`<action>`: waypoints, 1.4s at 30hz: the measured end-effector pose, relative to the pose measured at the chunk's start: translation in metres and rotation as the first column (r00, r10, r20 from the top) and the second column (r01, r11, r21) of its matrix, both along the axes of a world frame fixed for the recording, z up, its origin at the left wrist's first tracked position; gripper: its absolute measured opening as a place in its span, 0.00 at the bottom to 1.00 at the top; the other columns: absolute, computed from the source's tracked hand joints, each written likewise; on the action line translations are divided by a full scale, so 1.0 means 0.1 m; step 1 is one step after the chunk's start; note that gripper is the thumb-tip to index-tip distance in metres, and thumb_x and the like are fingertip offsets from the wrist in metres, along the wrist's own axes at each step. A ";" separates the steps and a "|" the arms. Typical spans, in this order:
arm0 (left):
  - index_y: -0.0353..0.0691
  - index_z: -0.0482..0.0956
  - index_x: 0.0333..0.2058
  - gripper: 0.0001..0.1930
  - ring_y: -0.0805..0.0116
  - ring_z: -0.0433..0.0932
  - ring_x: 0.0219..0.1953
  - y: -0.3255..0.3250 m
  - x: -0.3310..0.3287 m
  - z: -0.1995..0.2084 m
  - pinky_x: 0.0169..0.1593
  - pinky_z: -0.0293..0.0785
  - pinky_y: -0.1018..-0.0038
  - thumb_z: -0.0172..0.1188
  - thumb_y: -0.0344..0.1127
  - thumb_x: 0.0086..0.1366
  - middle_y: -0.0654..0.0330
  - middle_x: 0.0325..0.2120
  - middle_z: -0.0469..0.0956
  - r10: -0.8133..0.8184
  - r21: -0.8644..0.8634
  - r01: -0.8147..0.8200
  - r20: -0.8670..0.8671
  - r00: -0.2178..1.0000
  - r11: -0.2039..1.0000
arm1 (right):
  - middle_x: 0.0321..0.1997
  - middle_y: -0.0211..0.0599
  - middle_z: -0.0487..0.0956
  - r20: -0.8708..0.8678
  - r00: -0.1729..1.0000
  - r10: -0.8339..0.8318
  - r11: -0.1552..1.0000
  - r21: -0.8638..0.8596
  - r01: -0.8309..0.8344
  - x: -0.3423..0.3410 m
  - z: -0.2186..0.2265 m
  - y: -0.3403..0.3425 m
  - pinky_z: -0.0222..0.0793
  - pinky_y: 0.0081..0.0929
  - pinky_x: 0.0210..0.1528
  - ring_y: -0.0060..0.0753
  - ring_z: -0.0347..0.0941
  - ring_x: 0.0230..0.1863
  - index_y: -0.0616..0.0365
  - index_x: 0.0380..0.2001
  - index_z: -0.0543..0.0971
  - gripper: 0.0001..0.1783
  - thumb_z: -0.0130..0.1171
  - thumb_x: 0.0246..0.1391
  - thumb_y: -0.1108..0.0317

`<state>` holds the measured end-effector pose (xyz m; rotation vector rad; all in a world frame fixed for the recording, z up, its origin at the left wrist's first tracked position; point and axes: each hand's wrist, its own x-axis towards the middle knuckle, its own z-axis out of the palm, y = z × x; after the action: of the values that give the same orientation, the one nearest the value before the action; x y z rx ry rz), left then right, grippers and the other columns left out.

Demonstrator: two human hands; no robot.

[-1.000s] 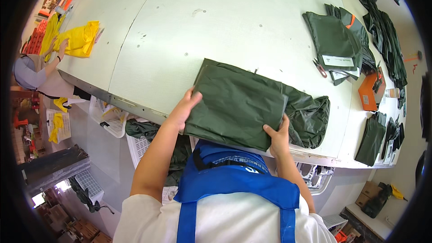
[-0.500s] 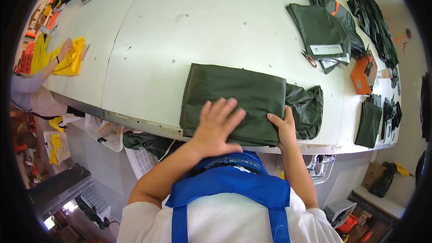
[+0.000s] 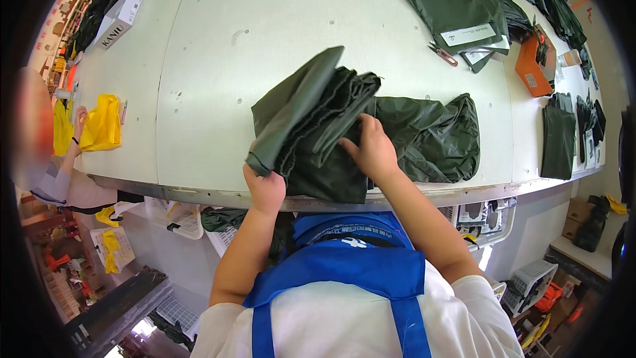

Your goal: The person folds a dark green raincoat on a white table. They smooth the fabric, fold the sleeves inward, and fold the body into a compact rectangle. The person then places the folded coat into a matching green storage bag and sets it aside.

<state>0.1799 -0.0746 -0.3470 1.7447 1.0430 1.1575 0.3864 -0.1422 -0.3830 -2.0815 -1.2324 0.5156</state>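
Note:
A bundle of folded dark green waterproof fabric stands partly raised at the front of the table, its layered, seamed edges fanned toward the right. Around its lower left edge my left hand is closed. My right hand grips the bundle's right side, thumb and fingers about the layers, with some fingertips hidden by the fabric. The lower layers lie flat on the tabletop under both hands. Just right of the bundle lies a loose, crumpled dark green piece. Whether it joins the bundle, I cannot tell.
Folded green packs with white labels lie at the back right, beside red-handled snips and an orange box. A white box stands far left. A co-worker's hand touches yellow fabric. White baskets sit below the table edge.
The flat folded bundle has been lifted and opened at its upper layers. My left hand went from lying spread on top to gripping the left edge; my right hand moved left and up.

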 end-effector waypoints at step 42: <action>0.36 0.74 0.50 0.27 0.57 0.76 0.51 -0.21 0.21 -0.26 0.55 0.69 0.66 0.62 0.23 0.48 0.53 0.49 0.77 -0.335 0.067 0.343 -0.104 0.936 0.937 | 0.28 0.49 0.77 -0.500 0.847 -0.180 0.950 -0.313 0.016 0.19 -0.32 -0.73 0.70 0.32 0.34 0.42 0.76 0.30 0.63 0.35 0.73 0.12 0.61 0.50 0.70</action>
<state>0.2007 -0.0959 -0.3725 1.9674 0.7127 0.9209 0.4056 -0.2149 -0.4150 -2.0261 -0.7509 1.1947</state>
